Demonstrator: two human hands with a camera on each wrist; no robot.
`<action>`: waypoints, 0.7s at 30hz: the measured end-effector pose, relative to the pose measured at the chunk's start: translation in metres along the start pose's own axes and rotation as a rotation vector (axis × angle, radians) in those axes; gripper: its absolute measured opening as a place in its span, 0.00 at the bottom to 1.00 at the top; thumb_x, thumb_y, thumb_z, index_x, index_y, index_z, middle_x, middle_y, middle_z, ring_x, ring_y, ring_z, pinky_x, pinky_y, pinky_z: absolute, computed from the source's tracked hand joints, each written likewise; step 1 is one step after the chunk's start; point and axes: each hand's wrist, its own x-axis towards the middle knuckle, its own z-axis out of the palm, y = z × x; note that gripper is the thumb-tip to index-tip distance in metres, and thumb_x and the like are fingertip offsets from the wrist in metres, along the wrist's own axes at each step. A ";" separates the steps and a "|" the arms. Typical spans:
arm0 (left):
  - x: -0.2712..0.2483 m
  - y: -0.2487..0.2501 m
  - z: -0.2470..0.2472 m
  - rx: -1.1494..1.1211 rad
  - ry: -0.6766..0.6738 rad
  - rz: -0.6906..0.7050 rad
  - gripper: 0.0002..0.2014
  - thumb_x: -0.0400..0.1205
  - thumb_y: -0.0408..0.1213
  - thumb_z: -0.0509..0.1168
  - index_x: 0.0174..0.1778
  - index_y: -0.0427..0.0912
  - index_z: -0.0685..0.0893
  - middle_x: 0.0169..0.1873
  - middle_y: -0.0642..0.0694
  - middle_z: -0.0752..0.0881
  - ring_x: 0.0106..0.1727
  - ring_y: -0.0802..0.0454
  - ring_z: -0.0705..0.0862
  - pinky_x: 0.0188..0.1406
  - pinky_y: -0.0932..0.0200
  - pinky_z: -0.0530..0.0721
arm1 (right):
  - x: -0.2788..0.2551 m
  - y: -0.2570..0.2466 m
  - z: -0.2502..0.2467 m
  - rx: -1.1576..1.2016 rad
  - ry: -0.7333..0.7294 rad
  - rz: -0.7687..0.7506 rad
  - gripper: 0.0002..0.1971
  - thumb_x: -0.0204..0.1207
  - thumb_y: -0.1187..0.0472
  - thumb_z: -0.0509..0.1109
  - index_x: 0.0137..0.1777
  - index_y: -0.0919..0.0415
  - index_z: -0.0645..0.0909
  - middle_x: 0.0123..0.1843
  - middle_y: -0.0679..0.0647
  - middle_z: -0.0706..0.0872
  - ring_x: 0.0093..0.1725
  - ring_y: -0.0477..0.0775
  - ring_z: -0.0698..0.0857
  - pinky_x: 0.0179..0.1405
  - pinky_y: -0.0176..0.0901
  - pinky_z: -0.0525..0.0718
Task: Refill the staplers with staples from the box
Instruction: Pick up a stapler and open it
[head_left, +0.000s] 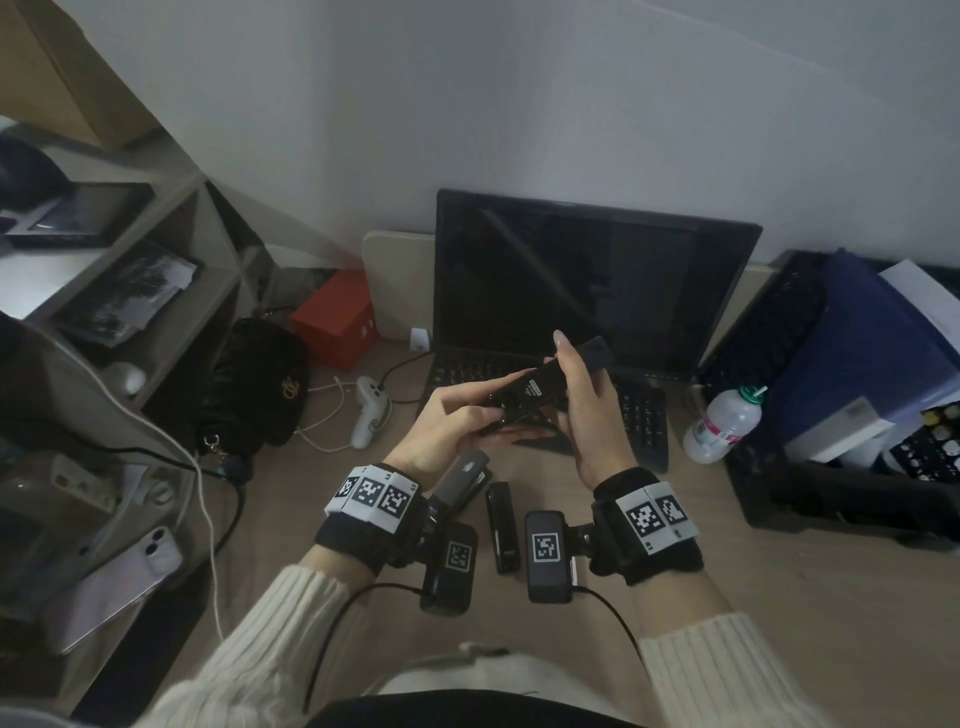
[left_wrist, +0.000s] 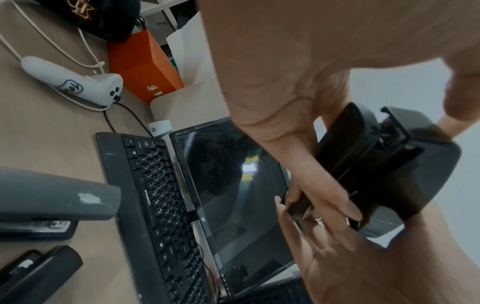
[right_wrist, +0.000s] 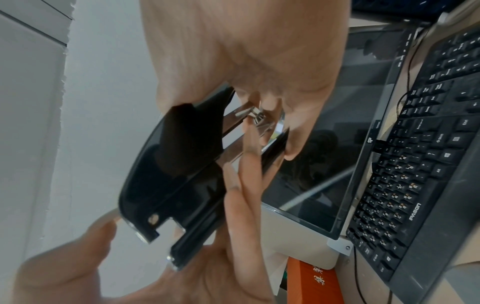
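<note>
Both hands are up over the keyboard, clamped on one black stapler. My right hand wraps the far hinge end, fingers curled round the body; my left hand pinches the near end from below. Its long axis runs from near-left up to far-right across the keyboard, so each hand has one end and the left is nearer the mouth.

From the right wrist view the stapler looks partly opened: a glossy, rounded black plastic shell parted from a bright metal channel, smooth and thin-edged. I judge the coming move depends on that channel facing up and clear of fingertips, since a strip has to drop in along its length.

Nearer me than the keyboard, a grey stapler with a matte, scuffed top lies under the left wrist, and a slim black stapler lies just beside it, lengthwise toward me.

I cannot pick out the staple box.
</note>
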 end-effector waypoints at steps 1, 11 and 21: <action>-0.001 0.001 0.001 -0.001 -0.001 0.001 0.25 0.74 0.27 0.59 0.69 0.42 0.79 0.52 0.42 0.91 0.53 0.43 0.90 0.50 0.59 0.88 | -0.001 0.000 0.000 0.001 -0.003 -0.005 0.26 0.64 0.32 0.72 0.53 0.50 0.82 0.51 0.50 0.88 0.57 0.53 0.88 0.65 0.60 0.82; -0.006 0.008 0.003 -0.017 -0.049 -0.060 0.22 0.80 0.31 0.60 0.71 0.40 0.78 0.57 0.38 0.89 0.58 0.40 0.88 0.53 0.59 0.86 | 0.000 -0.001 -0.004 0.027 -0.029 -0.015 0.20 0.70 0.37 0.71 0.54 0.49 0.79 0.53 0.52 0.88 0.57 0.53 0.88 0.65 0.59 0.83; -0.002 0.012 0.011 0.036 0.168 -0.055 0.19 0.78 0.46 0.62 0.53 0.34 0.86 0.39 0.33 0.91 0.33 0.42 0.91 0.30 0.60 0.88 | 0.000 0.000 -0.011 -0.080 -0.168 -0.080 0.37 0.68 0.26 0.59 0.64 0.55 0.82 0.57 0.53 0.90 0.59 0.48 0.88 0.62 0.50 0.84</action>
